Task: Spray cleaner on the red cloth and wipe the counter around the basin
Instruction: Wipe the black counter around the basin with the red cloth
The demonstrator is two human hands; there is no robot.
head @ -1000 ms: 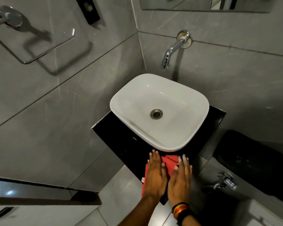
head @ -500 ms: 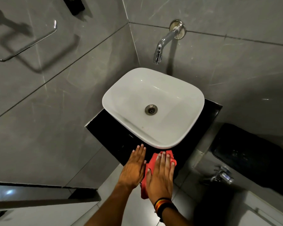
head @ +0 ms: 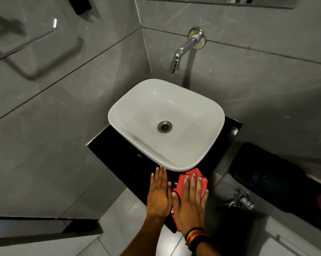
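Observation:
The red cloth [head: 195,173] lies on the black counter [head: 115,146] just in front of the white basin [head: 196,115], near the counter's front corner. My right hand [head: 190,206] presses flat on the cloth, fingers stretched toward the basin, and covers most of it. My left hand [head: 158,194] lies flat on the bare counter right beside it, fingertips almost at the basin's rim, with nothing under it. No spray bottle is in view.
A chrome tap [head: 181,50] juts from the grey tiled wall above the basin. A black bin-like object [head: 266,174] and a low wall tap [head: 242,200] sit to the right. A towel ring [head: 26,45] hangs on the left wall.
Both hands were on the cloth a second ago. My left hand has come off it onto the bare counter, and my right hand and the cloth have slid slightly right.

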